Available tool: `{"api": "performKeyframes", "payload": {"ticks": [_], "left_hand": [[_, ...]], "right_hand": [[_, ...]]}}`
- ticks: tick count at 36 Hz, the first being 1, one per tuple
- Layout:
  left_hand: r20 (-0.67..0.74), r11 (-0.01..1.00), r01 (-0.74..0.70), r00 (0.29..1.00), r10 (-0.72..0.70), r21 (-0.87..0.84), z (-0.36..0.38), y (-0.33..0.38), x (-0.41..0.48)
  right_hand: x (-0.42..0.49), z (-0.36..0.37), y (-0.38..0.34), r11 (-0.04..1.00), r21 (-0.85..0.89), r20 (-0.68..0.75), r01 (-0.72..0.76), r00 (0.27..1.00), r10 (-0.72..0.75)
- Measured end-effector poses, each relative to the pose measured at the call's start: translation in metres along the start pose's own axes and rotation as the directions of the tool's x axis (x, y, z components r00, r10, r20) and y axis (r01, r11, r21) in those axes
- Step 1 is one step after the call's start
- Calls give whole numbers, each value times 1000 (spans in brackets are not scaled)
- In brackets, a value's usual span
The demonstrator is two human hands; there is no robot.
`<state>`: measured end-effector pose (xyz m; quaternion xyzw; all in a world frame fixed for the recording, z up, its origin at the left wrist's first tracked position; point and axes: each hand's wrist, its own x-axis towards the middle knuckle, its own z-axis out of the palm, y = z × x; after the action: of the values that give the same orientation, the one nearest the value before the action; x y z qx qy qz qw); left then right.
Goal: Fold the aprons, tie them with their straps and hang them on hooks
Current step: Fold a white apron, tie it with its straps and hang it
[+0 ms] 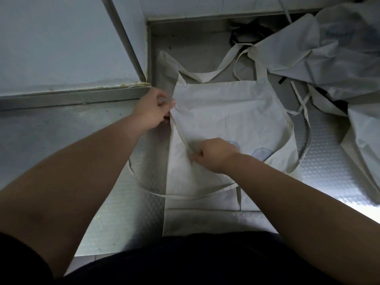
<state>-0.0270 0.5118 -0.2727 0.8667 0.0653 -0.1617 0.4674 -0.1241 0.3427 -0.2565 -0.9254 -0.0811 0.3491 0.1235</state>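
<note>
While the apron (pixel 232 112) is spread flat on the counter (pixel 329 161), its left edge is pinched near the upper corner by the left hand (pixel 153 109), fingers curled onto the cloth. A strap (pixel 182 136) running down across the apron is pinched between thumb and curled fingers of the right hand (pixel 216 155). The neck loop (pixel 203 76) is laid beyond the bib. A pile (pixel 329 54) of crumpled aprons is heaped at the far right, just beside the flat one.
</note>
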Motion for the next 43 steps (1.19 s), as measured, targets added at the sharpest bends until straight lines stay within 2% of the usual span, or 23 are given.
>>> {"api": "performKeyframes", "payload": {"ticks": [2,7,9,11,14,18,21,25,28,31,33,36,39,43], "left_hand": [[27,986,83,996,-79,-143,1,0,0],[77,954,150,988,-135,-258,2,6,9],[76,981,124,991,-113,-152,4,10,14],[33,998,29,999,-31,63,6,16,19],[-39,922,-106,991,130,372,5,24,21],[123,800,-275,961,248,533,9,17,18],[79,815,-280,957,280,507,11,7,11],[-28,823,-355,912,409,443,13,-4,-15],[98,829,-394,916,388,398,20,-14,-44],[181,748,-409,911,371,524,26,-28,-58],[139,739,-374,922,361,560,27,-30,-59],[41,779,-338,926,374,529,32,-21,-65],[-9,806,-357,912,409,472,41,-15,-80],[-25,806,-406,887,460,431,56,-18,-109]], "right_hand": [[0,1,3,999,29,-9,-14,1000,14],[1,2,10,998,68,5,9,1000,-9],[2,3,11,997,75,-7,28,1000,-28],[3,3,14,994,100,-22,49,999,-47],[2,4,18,990,119,-25,82,997,-80],[0,5,20,987,119,-46,108,994,-103],[-1,6,21,984,127,-67,122,991,-114],[-2,5,26,987,113,-94,112,990,-102],[-8,2,29,981,162,-105,107,990,-91],[-15,2,39,973,205,-178,106,982,-69],[-21,2,49,973,215,-230,82,973,-31],[-35,6,62,971,236,-322,34,946,46],[-52,13,70,960,279,-381,14,919,97],[-75,23,80,965,260,-430,22,898,95]]}}
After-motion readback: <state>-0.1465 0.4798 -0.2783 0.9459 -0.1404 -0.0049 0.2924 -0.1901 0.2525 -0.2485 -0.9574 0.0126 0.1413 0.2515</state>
